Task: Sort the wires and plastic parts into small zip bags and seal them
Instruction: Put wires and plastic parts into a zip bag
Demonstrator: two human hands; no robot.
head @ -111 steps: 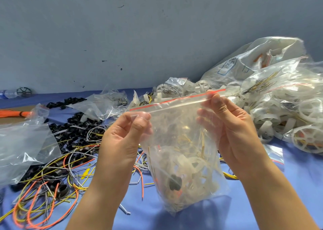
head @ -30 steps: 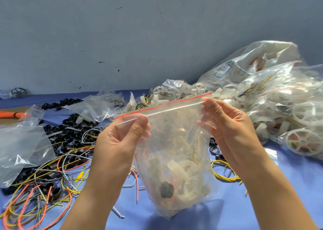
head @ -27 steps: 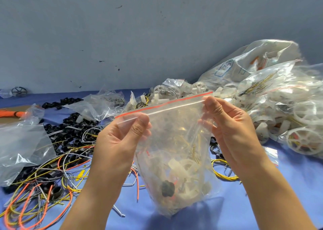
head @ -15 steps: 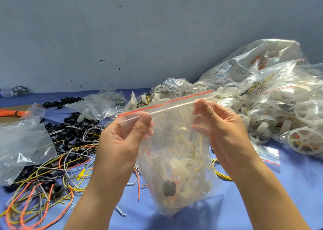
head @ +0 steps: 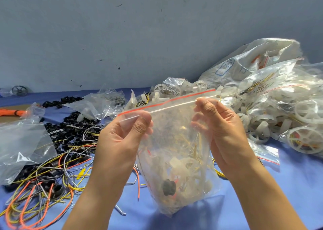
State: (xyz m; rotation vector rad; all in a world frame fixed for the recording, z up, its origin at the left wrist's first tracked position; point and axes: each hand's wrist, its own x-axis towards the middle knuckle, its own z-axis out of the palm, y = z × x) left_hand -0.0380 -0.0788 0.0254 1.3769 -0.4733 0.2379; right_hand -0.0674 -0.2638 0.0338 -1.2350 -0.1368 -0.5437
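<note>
1. The left hand [head: 120, 142] pinches the top left corner of a zip bag [head: 174, 138], with the thumb in front and the fingers behind the plastic.
2. The right hand [head: 225, 130] pinches the same top edge further to the right, thumb and fingertips closed on the clear zip track.
3. The two hands are apart, with a stretch of the bag's mouth pulled tight between them.
4. The bag hangs in the air in the middle of the view, above the blue table [head: 297, 186]. Its bottom is close to the table, but I cannot tell whether it touches.
5. The bag is clear and crinkled, with a red strip [head: 166, 101] along its top edge and a clear zip line just below. The top slopes up from left to right.
6. Whether the zip is pressed shut along its length cannot be told.
7. The load sits in the lower half: white plastic pieces [head: 181, 166], thin yellow wires [head: 195, 147] standing upward, and one black part [head: 169, 187] near the bottom.
8. On the table to the left lie loose wires [head: 43, 194], black rings [head: 73, 124] and an empty clear bag [head: 21, 142].
9. To the right is a heap of filled bags [head: 279, 98].
</note>
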